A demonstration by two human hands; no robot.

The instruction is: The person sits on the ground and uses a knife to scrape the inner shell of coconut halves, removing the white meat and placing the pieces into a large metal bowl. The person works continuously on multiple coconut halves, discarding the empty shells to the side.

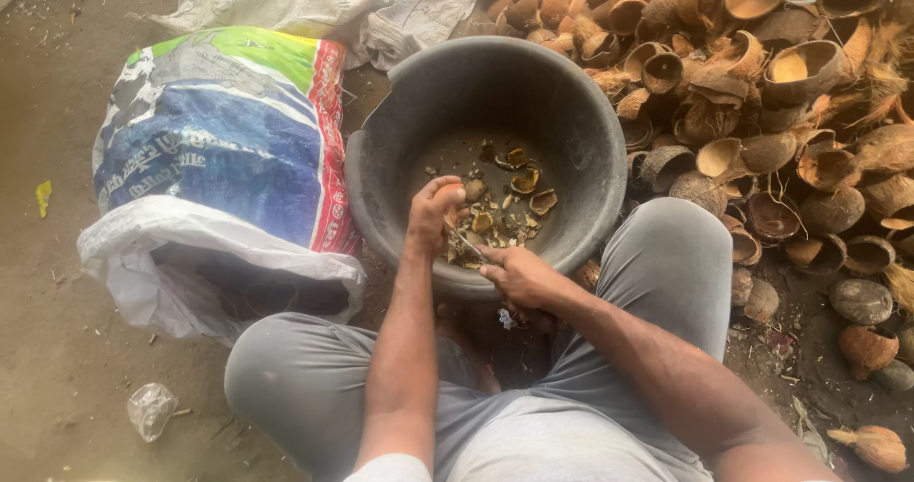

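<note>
My left hand point(436, 214) is closed around a small brown piece of coconut over the near side of a dark round tub point(381, 130). My right hand point(514, 275) grips a thin metal tool whose tip reaches up to the piece in the left hand. Both hands hover over several brown coconut pieces point(519, 182) lying on the tub's bottom. My knees in grey trousers point(666, 254) flank the tub.
A big heap of empty coconut shells point(762, 92) fills the right side. An open printed sack point(224, 149) with a white liner stands left of the tub. A white sack point(333, 1) lies behind. A crumpled clear wrapper point(150, 409) rests on the dirt floor.
</note>
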